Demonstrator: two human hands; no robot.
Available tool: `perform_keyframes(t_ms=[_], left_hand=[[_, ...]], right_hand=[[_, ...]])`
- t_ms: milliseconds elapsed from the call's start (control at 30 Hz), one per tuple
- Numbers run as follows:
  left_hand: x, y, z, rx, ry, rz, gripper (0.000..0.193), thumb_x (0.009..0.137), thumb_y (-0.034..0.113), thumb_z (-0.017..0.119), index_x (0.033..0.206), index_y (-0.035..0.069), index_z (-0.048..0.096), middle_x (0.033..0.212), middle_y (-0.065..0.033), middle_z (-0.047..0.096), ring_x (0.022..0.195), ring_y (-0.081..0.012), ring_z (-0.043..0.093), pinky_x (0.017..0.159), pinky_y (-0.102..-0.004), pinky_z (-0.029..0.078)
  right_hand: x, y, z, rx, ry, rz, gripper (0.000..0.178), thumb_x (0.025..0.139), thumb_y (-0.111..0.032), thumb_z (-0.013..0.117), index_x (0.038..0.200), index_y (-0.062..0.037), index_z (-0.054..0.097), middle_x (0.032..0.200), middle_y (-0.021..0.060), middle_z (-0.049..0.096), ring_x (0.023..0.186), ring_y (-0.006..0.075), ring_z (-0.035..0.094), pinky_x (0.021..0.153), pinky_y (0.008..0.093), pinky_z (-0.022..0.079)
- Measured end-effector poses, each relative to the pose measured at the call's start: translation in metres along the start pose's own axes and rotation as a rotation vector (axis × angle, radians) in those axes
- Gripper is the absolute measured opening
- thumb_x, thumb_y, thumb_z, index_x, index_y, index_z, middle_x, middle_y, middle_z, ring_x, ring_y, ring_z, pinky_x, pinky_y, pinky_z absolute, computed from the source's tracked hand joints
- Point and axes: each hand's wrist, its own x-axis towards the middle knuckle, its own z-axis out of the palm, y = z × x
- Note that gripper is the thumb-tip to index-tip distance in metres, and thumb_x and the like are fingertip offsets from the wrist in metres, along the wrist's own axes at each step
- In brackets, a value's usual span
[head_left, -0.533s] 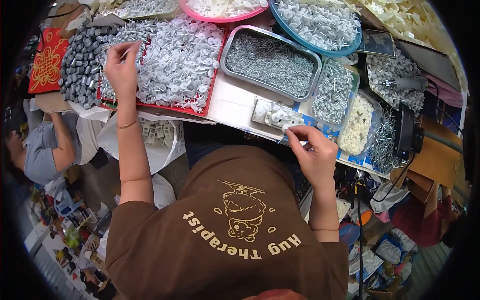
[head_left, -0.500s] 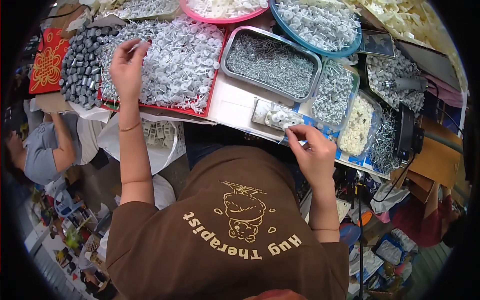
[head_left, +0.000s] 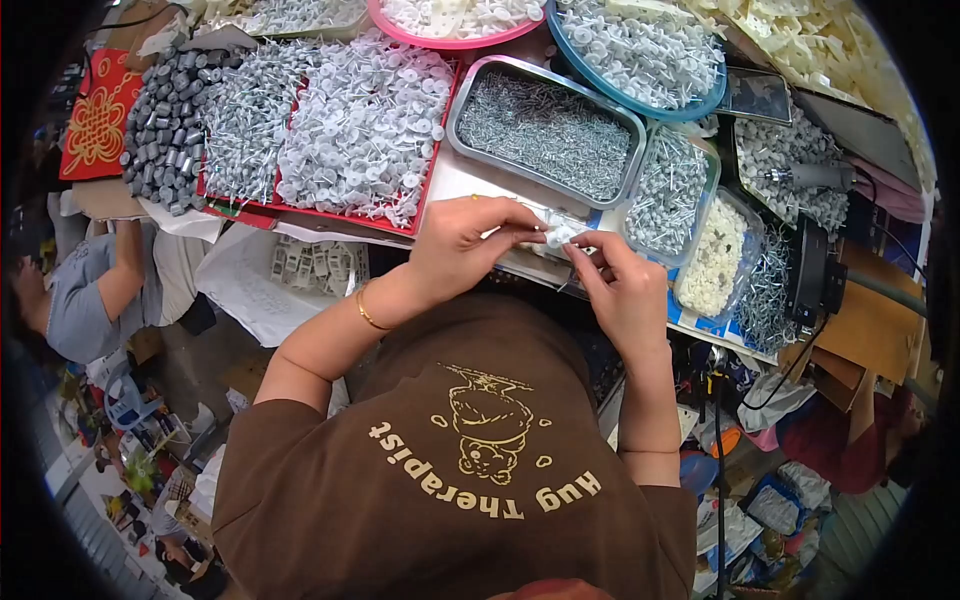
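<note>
Both hands meet over a small metal block at the table's front edge. My left hand (head_left: 470, 240) comes in from the left, thumb and fingertips pinched; what they hold is too small to make out. My right hand (head_left: 625, 290) pinches at a small white plastic part (head_left: 563, 234) on the block, its fingertips close beside the left ones. Most of the block is hidden under the hands. Just behind them stands a metal tray (head_left: 462, 135) of small silvery screws. A red tray (head_left: 432, 190) of white disc-headed plastic pieces lies to the left.
Grey metal cylinders (head_left: 165, 130) and long screws (head_left: 250, 130) are heaped at the left. Clear tubs of screws (head_left: 668, 190) and cream pieces (head_left: 715, 255) stand right. A blue basin (head_left: 640, 55) is behind. A power screwdriver (head_left: 815, 177) lies far right. A co-worker (head_left: 85, 290) is at left.
My left hand has come from above the screws and white pieces at the left to the metal block, beside my right hand. The right hand has stayed at the block.
</note>
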Motion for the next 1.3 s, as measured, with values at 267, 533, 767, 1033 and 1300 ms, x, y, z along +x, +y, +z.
perform_keyframes(t_ms=[267,533,767,1033,1300], left_hand=[[0.001,0.0,0.009,0.195,-0.009,0.248,0.019,0.074,-0.005,0.073,0.09,0.005,0.073,0.089,-0.0082,0.072,0.082,-0.0236,0.07,0.072,-0.0331,0.055],[0.0,0.0,0.018,0.506,-0.076,0.358,0.017,0.075,0.01,0.075,0.081,0.007,0.06,0.094,-0.0055,0.06,0.094,-0.0269,0.058,0.086,-0.0378,0.043],[0.006,0.019,0.005,0.339,-0.009,0.202,0.034,0.076,0.014,0.085,0.102,0.003,0.068,0.098,-0.0103,0.066,0.094,-0.0295,0.06,0.083,-0.0387,0.046],[0.008,0.01,-0.052,0.386,0.238,0.119,0.019,0.083,0.017,0.078,0.096,0.006,0.068,0.091,-0.007,0.066,0.09,-0.0252,0.061,0.086,-0.0369,0.043],[-0.005,-0.033,-0.2,1.088,0.709,0.033,0.009,0.081,0.012,0.073,0.089,0.01,0.071,0.093,-0.0091,0.07,0.09,-0.0299,0.064,0.085,-0.0427,0.045]], right_hand=[[0.001,0.0,-0.002,-0.043,0.002,-0.028,0.013,0.088,-0.013,0.076,0.095,-0.0045,0.07,0.065,0.0081,0.067,0.054,0.0145,0.066,0.05,0.0264,0.048],[0.023,0.005,-0.037,0.137,-0.026,0.009,0.01,0.09,-0.011,0.072,0.097,-0.0036,0.071,0.073,0.0102,0.069,0.062,0.0183,0.066,0.057,0.0281,0.05],[0.115,0.13,-0.089,-0.71,0.507,-0.094,0.01,0.087,-0.015,0.071,0.094,-0.0095,0.076,0.085,0.0065,0.066,0.081,0.0252,0.062,0.076,0.0374,0.048],[0.141,0.14,-0.101,-0.685,0.135,-0.212,0.011,0.083,-0.012,0.07,0.092,-0.0058,0.073,0.093,0.0103,0.065,0.096,0.0327,0.06,0.083,0.0438,0.046],[0.135,0.15,-0.101,-0.556,0.21,-0.283,0.012,0.093,-0.008,0.063,0.102,-0.0001,0.064,0.107,0.0143,0.061,0.103,0.036,0.057,0.089,0.042,0.046]])
